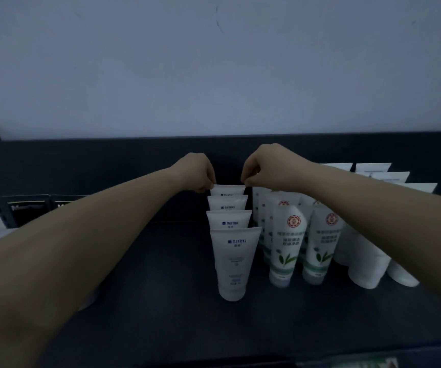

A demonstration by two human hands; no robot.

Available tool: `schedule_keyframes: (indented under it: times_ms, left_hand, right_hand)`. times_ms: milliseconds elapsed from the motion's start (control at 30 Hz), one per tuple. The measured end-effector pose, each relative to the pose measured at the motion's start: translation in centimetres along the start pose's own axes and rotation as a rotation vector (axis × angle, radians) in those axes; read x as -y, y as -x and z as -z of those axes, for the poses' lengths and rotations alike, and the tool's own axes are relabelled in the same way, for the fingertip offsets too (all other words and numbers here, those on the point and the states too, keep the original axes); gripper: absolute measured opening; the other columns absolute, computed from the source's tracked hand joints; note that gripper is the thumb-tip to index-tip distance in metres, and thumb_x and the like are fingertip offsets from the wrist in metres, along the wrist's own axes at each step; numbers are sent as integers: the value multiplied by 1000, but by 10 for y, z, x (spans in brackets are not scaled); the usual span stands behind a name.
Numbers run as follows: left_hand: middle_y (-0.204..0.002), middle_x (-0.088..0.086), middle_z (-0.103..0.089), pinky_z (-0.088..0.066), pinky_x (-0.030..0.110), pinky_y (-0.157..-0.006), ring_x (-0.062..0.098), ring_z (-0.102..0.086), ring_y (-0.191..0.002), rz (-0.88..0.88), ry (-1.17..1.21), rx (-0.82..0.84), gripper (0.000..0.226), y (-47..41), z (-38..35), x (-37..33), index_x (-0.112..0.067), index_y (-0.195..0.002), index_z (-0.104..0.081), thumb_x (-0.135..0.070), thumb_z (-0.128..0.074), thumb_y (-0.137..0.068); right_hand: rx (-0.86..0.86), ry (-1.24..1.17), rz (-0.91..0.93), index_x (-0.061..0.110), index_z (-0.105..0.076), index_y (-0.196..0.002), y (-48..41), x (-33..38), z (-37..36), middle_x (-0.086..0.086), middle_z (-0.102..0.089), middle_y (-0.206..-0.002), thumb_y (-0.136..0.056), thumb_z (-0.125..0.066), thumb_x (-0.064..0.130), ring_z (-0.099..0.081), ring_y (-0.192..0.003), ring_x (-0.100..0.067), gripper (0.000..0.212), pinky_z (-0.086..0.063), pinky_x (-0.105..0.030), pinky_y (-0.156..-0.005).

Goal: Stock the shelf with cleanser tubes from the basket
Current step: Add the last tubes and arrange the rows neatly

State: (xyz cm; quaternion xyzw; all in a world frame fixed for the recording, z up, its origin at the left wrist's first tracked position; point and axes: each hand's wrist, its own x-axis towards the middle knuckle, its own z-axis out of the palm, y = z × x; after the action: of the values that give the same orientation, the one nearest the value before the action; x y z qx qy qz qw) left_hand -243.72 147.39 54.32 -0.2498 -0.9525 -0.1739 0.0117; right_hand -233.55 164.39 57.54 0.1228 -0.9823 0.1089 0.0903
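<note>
Now L hand & R hand pinch top corners of rearmost tube; open shelf room on its left.

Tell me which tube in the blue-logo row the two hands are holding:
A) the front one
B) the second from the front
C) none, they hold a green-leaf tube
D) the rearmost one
D: the left hand and the right hand each pinch a top corner of the rearmost tube, behind the three other blue-logo tubes standing on the shelf.
</note>
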Motion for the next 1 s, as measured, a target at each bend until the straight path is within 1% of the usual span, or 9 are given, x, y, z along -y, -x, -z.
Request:
schedule_keyframes:
  times_ms: [67, 167, 267, 333, 500, 633, 867, 933, 1000]
  left_hand:
    - [-87, 13, -74, -59, 35, -81, 22, -70, -76, -8, -18, -3, 14, 0, 0, 0, -3, -97, -74, -7, -67, -85]
    - [-83, 12, -74, -59, 36, -80, 21, -70, -73, -11, -27, -1, 13, 1, 0, 1, -3, -95, -75, -6, -66, -85]
    - [-84, 12, -74, -59, 38, -80, 23, -72, -79, -8, -27, -3, 13, 3, 1, 2, -3, -94, -75, -6, -67, -85]
    - [-84, 12, -74, -59, 37, -80, 23, -72, -80, -4, -31, -4, 13, 4, 0, 2, -3, -93, -75, -6, -66, -85]
    - [-84, 12, -74, -59, 36, -79, 23, -72, -79, -7, -32, -8, 13, 5, 0, 1, -4, -93, -75, -5, -66, -84]
    - [-87, 12, -74, -59, 34, -80, 22, -72, -81, -10, -39, -18, 14, 7, -1, 0, -4, -95, -75, -5, -65, -85]
    - [-88, 13, -75, -58, 31, -81, 23, -72, -80, -7, -41, -38, 14, 8, -3, 1, -5, -96, -75, -7, -65, -86]
    - [-92, 10, -74, -56, 28, -79, 21, -69, -80, -13, -55, -43, 16, 10, -3, 0, -7, -100, -74, -9, -65, -87]
    - [-101, 3, -72, -50, 24, -79, 15, -63, -81, -24, -90, -52, 22, 12, -2, -1, -11, -108, -73, -13, -66, -87]
  right_hand:
    - [-4, 0, -1, 18, -73, -98, 0, -1, 0, 7, -64, -88, -88, -62, 17, -53, -66, -1, 15, -41, -12, -57]
    - [-17, -11, -3, 17, -74, -98, 2, -1, 1, 5, -66, -89, -88, -62, 16, -52, -62, -1, 16, -46, -14, -57]
    - [-23, -4, -6, 16, -74, -98, 4, -1, 1, 5, -67, -90, -88, -61, 15, -56, -70, -3, 17, -47, -16, -62]
    - [-25, 3, -6, 16, -74, -99, 5, -2, 2, 4, -69, -95, -88, -61, 15, -59, -80, -8, 17, -46, -17, -64]
    - [-16, -9, -14, 17, -74, -99, 7, -4, 1, 4, -68, -95, -89, -61, 16, -61, -90, -11, 17, -44, -17, -65]
    - [-9, -10, -18, 17, -73, -101, 9, -5, 0, 4, -69, -100, -89, -61, 17, -60, -92, -10, 17, -42, -21, -73]
    - [-15, -16, -15, 18, -74, -98, 11, -5, -1, 4, -69, -100, -89, -61, 17, -60, -92, -10, 16, -41, -21, -74]
    - [-16, -14, -11, 18, -73, -99, 11, -5, -2, 4, -69, -99, -88, -62, 18, -59, -93, -10, 16, -41, -21, -74]
    - [-19, -20, -7, 19, -73, -98, 11, -5, -2, 4, -69, -99, -88, -62, 19, -60, -93, -10, 15, -42, -21, -75]
